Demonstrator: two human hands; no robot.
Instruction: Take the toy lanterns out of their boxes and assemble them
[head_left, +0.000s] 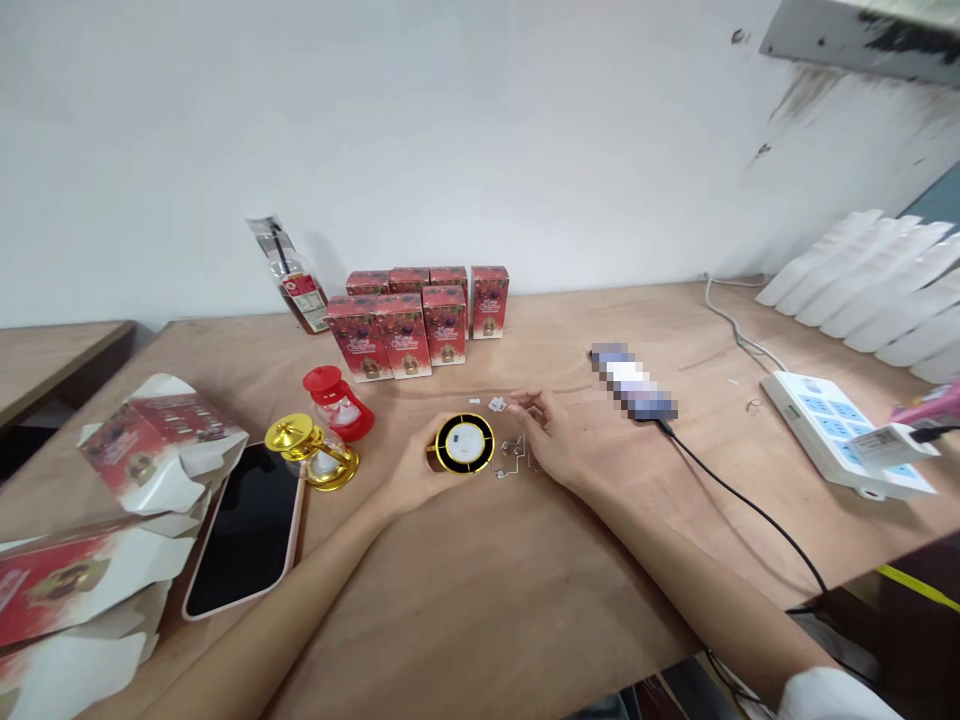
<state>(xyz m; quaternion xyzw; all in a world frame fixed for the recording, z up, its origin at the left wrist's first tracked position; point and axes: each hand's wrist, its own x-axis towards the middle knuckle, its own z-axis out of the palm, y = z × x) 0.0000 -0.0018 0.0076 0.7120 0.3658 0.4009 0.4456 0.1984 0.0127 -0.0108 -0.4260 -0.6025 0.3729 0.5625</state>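
My left hand (416, 470) grips a small round disc (464, 443), white in the middle with a gold and black rim, holding it just above the wooden table (480, 590). My right hand (551, 435) is beside the disc on its right, with fingers pinched on a tiny white part (497, 404). A clear plastic piece with small metal bits (514, 455) lies under that hand. A gold toy lantern (311, 450) lies on its side to the left, and a red toy lantern (337, 402) stands behind it.
Several red gift boxes (420, 320) stand at the back by the wall, beside a plastic packet (289, 272). A phone (244, 530) and opened red-and-white boxes (150, 440) lie at the left. A white power strip (840, 425), black cable (750, 510) and white stacked pieces (870, 280) are at the right.
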